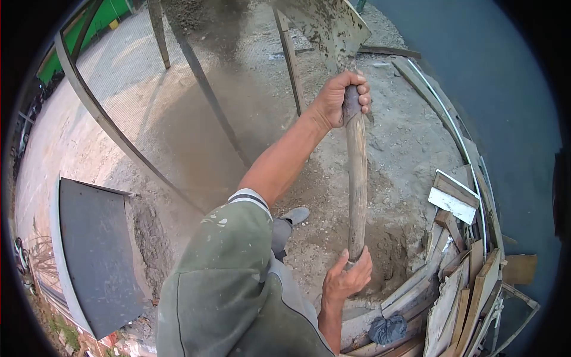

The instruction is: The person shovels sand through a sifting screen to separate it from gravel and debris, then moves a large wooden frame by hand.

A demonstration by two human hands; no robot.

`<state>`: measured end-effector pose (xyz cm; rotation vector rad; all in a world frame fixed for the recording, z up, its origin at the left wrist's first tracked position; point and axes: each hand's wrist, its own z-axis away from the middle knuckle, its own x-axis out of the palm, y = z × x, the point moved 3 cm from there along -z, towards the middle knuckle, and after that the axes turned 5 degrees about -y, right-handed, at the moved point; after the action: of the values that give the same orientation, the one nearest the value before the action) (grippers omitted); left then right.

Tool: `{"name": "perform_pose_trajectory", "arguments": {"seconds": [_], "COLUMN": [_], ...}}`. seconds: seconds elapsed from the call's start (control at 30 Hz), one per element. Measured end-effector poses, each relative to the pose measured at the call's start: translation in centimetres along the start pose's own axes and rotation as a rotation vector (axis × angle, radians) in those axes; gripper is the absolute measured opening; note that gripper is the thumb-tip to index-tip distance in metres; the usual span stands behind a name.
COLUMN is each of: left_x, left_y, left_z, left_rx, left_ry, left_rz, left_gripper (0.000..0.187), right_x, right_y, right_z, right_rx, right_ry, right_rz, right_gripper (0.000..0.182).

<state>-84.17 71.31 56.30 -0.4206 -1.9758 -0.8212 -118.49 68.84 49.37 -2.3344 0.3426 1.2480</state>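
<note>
A shovel runs upright through the middle of the view, its mud-spotted blade point(333, 30) at the top and its worn wooden handle point(358, 178) pointing down toward me. My left hand point(346, 100) is wrapped around the handle just below the blade. Lower down, my right hand point(348, 276) closes around the handle's butt end. Beyond the blade to the left, loose dirt point(199, 15) is in the air in front of a slanted mesh screen point(128, 77) with a wooden frame. Dust hangs below it.
A dark sheet panel point(98, 256) stands at the lower left. Wooden planks and scraps point(470, 291), with a black plastic bag point(388, 329), lie at the lower right. Water point(493, 101) borders the right side. My shoe point(296, 215) rests on sandy ground.
</note>
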Motion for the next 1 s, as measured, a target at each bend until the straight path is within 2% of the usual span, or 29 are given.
{"name": "perform_pose_trajectory", "arguments": {"seconds": [0.1, 0.13, 0.17, 0.2, 0.27, 0.33, 0.47, 0.53, 0.57, 0.63, 0.77, 0.83, 1.0], "left_x": [-5.0, -6.7, -8.3, -9.7, -11.9, -13.3, -12.0, -15.3, -14.8, -14.3, -15.6, -17.0, -21.7], "left_y": [-6.7, -9.3, -12.0, -14.8, -20.2, -25.0, -30.7, -34.9, -34.9, -34.9, -36.1, -36.8, -38.0], "left_z": [4.8, 7.0, 9.6, 12.5, 18.3, 24.7, 35.2, 41.5, 42.2, 43.1, 43.0, 42.6, 40.2], "left_rx": [-0.113, -0.165, -0.245, -0.33, -0.475, -0.698, -0.981, -1.212, -1.233, -1.441, -1.562, -1.577, -1.664], "left_ry": [0.303, 0.384, 0.509, 0.636, 0.767, 0.867, 0.841, 0.752, 0.738, 0.674, 0.75, 0.865, 0.915], "left_rz": [-0.157, -0.214, -0.224, -0.234, -0.21, -0.294, -0.581, -0.853, -0.855, -0.972, -0.796, -0.588, -0.528], "left_gripper": [0.006, 0.007, 0.007, 0.007, 0.006, 0.009, 0.021, 0.03, 0.03, 0.031, 0.023, 0.015, 0.01], "right_x": [1.6, 1.9, 2.1, 2.2, 2.3, 0.6, -1.3, -1.6, -1.4, -1.2, -0.6, -0.2, 2.7], "right_y": [2.3, 2.9, 3.5, 4.0, 5.3, 5.1, 4.2, 4.0, 4.0, 3.9, 3.6, 3.2, 1.4], "right_z": [6.1, 8.4, 11.1, 14.1, 20.5, 25.2, 30.0, 31.1, 31.2, 31.5, 31.4, 31.2, 29.9], "right_rx": [0.043, 0.109, 0.177, 0.199, 0.457, 0.704, 1.006, 1.092, 1.129, 1.203, 1.368, 1.462, 1.689], "right_ry": [-0.111, -0.209, -0.312, -0.322, -0.602, -0.82, -1.062, -1.108, -1.121, -1.144, -1.181, -1.21, -1.374], "right_rz": [0.088, 0.166, 0.243, 0.257, 0.428, 0.397, 0.273, 0.223, 0.195, 0.15, 0.087, 0.054, 0.009], "right_gripper": [0.043, 0.044, 0.046, 0.046, 0.046, 0.041, 0.042, 0.043, 0.044, 0.044, 0.046, 0.047, 0.05]}}
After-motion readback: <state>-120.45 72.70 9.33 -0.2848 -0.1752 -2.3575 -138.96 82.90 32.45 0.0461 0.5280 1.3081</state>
